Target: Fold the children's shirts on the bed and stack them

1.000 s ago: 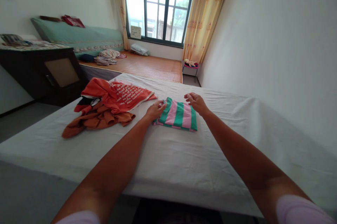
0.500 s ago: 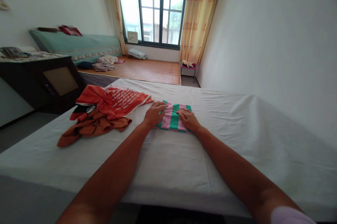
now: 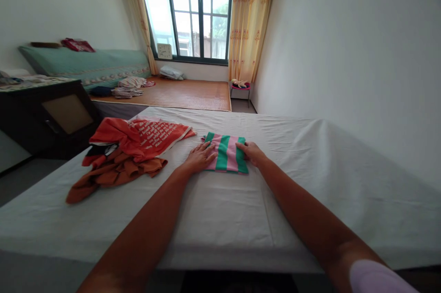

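A folded garment with green and pink stripes lies in the middle of a white-sheeted bed. My left hand lies flat on its left edge with the fingers stretched out. At the garment's right edge rests my right hand, fingers curled against the cloth; whether it grips the cloth I cannot make out. Both arms reach forward from the bed's near edge.
A heap of orange and red clothes lies to the left of the striped garment. A dark cabinet stands at the left. Beyond the bed are a platform with a woven mat, a window and a white wall on the right.
My right hand has slid from the top of the striped garment to its right edge. The left hand has stayed on the left edge. The view has drifted slightly.
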`<action>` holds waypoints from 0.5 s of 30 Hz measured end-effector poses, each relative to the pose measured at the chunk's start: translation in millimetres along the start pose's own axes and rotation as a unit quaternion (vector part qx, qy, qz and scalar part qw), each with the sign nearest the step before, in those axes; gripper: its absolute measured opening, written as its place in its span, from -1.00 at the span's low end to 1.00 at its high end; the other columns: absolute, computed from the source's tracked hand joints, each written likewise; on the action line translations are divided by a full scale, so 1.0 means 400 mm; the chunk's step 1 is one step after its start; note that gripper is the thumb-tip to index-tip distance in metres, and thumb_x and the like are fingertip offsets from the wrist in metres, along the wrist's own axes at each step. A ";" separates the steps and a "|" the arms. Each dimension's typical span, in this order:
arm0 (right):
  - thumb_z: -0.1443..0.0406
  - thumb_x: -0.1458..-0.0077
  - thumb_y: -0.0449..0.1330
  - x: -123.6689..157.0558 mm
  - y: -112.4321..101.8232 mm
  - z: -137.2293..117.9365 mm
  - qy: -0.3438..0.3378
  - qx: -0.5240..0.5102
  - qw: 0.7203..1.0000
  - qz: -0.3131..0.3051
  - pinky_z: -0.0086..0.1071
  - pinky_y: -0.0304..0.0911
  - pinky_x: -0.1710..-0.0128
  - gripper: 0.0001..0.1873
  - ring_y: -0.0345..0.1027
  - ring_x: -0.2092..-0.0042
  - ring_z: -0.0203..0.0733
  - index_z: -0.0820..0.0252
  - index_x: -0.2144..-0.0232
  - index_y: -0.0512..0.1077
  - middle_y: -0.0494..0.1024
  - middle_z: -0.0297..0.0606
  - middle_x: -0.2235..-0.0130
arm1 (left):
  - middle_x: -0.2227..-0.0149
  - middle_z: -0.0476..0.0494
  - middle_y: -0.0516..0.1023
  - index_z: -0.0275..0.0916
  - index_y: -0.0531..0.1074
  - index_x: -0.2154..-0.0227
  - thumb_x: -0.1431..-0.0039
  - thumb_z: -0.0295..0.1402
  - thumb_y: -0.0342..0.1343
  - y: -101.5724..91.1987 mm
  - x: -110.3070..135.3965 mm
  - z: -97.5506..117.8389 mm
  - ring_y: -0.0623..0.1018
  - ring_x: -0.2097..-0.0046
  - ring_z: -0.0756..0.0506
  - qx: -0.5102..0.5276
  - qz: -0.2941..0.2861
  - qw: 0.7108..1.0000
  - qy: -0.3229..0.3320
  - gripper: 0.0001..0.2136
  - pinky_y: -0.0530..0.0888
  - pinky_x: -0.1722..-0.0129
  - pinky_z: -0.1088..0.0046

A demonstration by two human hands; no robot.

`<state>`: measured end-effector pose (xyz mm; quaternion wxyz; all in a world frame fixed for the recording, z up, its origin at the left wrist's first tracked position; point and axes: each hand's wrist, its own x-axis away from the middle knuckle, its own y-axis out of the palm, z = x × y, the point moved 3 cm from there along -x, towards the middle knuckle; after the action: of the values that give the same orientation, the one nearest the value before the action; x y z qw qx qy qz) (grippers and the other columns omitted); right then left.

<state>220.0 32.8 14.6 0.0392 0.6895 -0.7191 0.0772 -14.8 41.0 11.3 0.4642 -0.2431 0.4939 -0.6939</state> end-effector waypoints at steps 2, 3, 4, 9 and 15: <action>0.06 0.18 0.37 0.004 0.010 -0.012 0.005 0.027 0.999 -0.030 -0.46 0.20 0.62 -0.62 0.28 0.55 -0.30 0.23 0.43 0.45 0.49 -0.32 0.53 | -0.35 -0.13 0.09 -0.04 0.17 -0.26 -0.25 0.03 -0.17 -0.001 0.001 -0.002 0.09 -0.34 -0.25 0.003 0.002 1.000 0.010 -0.43 0.00 -0.29 0.07; 0.08 0.20 0.38 0.006 0.017 -0.017 -0.002 0.026 0.999 -0.040 -0.46 0.22 0.60 -0.63 0.29 0.53 -0.29 0.22 0.41 0.45 0.50 -0.33 0.52 | -0.34 -0.12 0.11 -0.04 0.18 -0.26 -0.25 0.03 -0.16 -0.001 0.001 -0.004 0.10 -0.34 -0.23 0.005 0.004 1.000 0.014 -0.43 0.01 -0.29 0.09; 0.11 0.21 0.38 0.008 0.026 -0.022 -0.019 0.018 0.999 -0.047 -0.46 0.25 0.56 -0.63 0.31 0.50 -0.29 0.21 0.38 0.45 0.51 -0.35 0.50 | -0.33 -0.11 0.12 -0.04 0.19 -0.25 -0.25 0.03 -0.16 -0.001 0.000 -0.006 0.11 -0.34 -0.22 0.007 0.007 1.000 0.018 -0.44 0.01 -0.29 0.10; 0.21 0.14 0.29 0.019 0.058 -0.042 -0.116 0.003 0.992 -0.043 -0.44 0.34 0.35 -0.69 0.37 0.36 -0.30 0.12 0.29 0.34 0.48 -0.47 0.40 | -0.30 -0.09 0.21 -0.05 0.26 -0.21 -0.24 0.02 -0.15 -0.006 -0.003 -0.016 0.16 -0.32 -0.19 0.031 0.026 0.999 0.032 -0.46 0.05 -0.30 0.15; 0.28 0.12 0.22 0.037 -0.049 -0.076 -0.096 -0.131 0.987 -0.017 -0.33 0.39 0.25 -0.74 0.42 0.34 -0.24 0.14 0.29 0.33 0.51 -0.40 0.39 | -0.27 -0.17 0.26 -0.18 0.31 -0.18 -0.28 -0.01 -0.26 -0.010 -0.019 -0.042 0.23 -0.29 -0.16 0.059 0.046 0.997 0.016 -0.44 0.13 -0.28 0.19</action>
<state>237.5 22.6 48.0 0.0612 0.6947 -0.7117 -0.0847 -26.2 55.7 9.1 0.5013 -0.1815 0.4697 -0.7037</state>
